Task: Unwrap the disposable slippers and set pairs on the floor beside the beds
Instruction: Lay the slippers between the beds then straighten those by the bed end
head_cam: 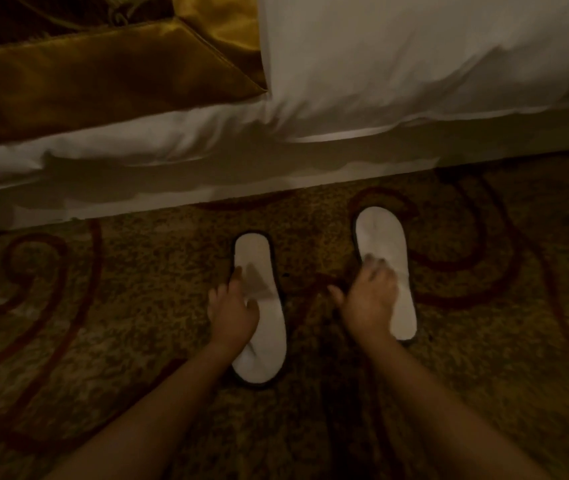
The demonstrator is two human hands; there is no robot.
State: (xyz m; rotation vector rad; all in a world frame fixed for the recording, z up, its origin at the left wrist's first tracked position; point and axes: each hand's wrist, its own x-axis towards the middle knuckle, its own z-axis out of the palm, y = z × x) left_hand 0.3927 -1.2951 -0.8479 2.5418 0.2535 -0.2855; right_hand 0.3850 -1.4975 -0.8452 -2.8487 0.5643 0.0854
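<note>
Two white disposable slippers with dark edging lie flat on the patterned carpet, side by side in front of the bed. The left slipper lies nearer to me. My left hand rests on its left edge, fingers on the strap. The right slipper lies a little farther off, close to the bed's side. My right hand lies over its middle, fingers spread on the upper. Whether either hand grips its slipper or only touches it is unclear. No wrapper shows.
The bed with white linen fills the top of the view, its side panel meeting the carpet just beyond the slippers. A gold satin runner drapes over the bed at left. Brown carpet with red swirls spreads all around.
</note>
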